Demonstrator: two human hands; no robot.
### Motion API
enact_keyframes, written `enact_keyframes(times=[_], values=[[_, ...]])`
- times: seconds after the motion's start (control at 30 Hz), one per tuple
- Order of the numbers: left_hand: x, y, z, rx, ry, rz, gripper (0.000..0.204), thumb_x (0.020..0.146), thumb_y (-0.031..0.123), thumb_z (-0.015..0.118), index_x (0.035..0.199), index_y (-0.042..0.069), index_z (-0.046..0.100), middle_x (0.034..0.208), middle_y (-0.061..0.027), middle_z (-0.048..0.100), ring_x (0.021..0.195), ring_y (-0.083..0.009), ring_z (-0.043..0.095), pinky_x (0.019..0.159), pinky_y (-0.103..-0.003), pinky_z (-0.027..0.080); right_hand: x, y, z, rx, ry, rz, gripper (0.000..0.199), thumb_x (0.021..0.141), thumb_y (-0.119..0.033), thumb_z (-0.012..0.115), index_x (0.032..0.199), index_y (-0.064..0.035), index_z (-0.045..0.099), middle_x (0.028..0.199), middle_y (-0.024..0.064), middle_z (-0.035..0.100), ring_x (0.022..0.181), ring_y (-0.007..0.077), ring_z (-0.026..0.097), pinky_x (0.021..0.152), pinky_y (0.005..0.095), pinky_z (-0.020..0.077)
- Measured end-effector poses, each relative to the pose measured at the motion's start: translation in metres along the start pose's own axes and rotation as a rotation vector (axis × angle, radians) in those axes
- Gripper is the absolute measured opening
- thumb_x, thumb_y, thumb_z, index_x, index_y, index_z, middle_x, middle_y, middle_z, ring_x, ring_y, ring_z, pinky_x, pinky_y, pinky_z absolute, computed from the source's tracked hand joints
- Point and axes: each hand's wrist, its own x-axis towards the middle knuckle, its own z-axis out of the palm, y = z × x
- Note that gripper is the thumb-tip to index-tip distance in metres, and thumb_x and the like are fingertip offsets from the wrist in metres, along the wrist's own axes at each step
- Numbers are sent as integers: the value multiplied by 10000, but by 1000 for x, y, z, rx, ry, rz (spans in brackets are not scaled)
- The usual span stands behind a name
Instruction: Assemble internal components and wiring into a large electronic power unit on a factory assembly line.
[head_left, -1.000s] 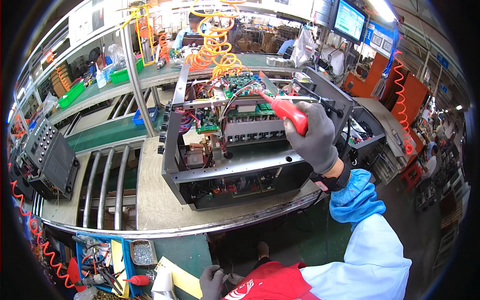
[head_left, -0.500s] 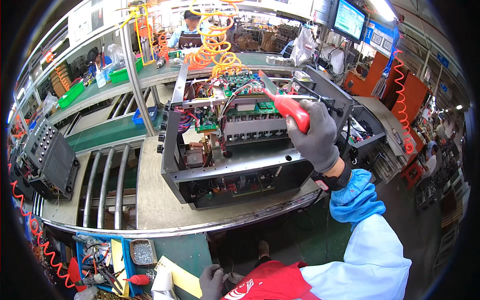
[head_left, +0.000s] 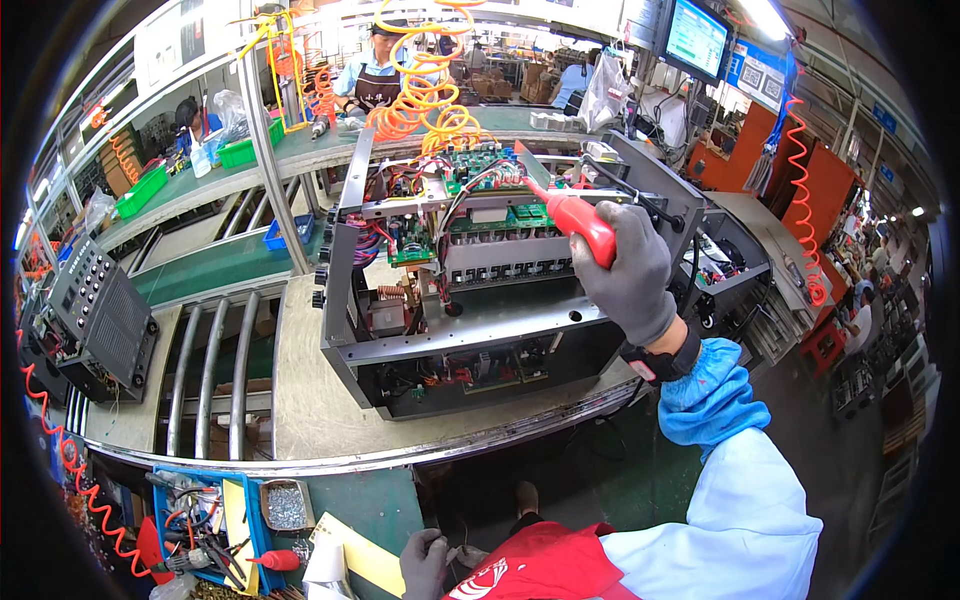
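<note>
Red tool (head_left: pixel 582 226) over open chassis (head_left: pixel 470 335) on bench (head_left: pixel 315 405)
Your right grip (head_left: pixel 630 275) is closed around the tool, tip near the green circuit boards (head_left: pixel 482 170); your left grip's (head_left: pixel 425 562) state cannot be told.

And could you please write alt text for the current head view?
A gloved right hand holds a red tool pointed toward green circuit boards in an open metal machine. The gloved left hand is low, near a yellow sheet.

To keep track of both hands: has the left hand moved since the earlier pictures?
No; the left hand shows no visible shift either way against the yellow sheet on its left.
</note>
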Motion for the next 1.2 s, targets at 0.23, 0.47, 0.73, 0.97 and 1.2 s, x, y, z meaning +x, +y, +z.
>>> enact_keyframes(times=[0.23,0.47,0.73,0.97,1.2], values=[[-3,8,1,-50,-5,-38,261,911,155,636,1108,-16,653,924,-82,672,785,-131,586,699,-273,498,-1,-1,-4,15,1,20,362,706,-104,769,1017,-29,599,842,130,601,702,320,629,618,390,512],[-5,14,-2,98,-15,54,290,898,158,645,1130,-16,637,930,-96,669,777,-162,596,702,-291,506,-4,-1,-3,-4,-6,36,332,729,-110,758,1006,-20,599,860,156,606,734,344,632,655,406,518],[-8,25,3,61,22,-51,247,892,135,622,1079,-22,647,895,-116,674,821,-147,632,736,-276,504,-6,2,-5,8,-9,28,313,742,-114,765,1002,-27,613,878,157,617,761,343,646,678,405,525],[-6,13,11,-31,38,-69,253,891,151,610,1081,-11,651,917,-151,693,842,-224,676,768,-326,524,-12,-27,-16,406,0,551,342,763,-99,763,1055,2,616,891,149,634,732,297,652,672,357,526],[-10,56,13,49,-16,-91,258,914,151,594,1103,-21,628,867,-134,676,696,-193,693,662,-303,534,-55,-79,7,336,-291,-61,409,675,-100,776,1036,-16,604,878,149,617,732,315,640,601,381,516]])
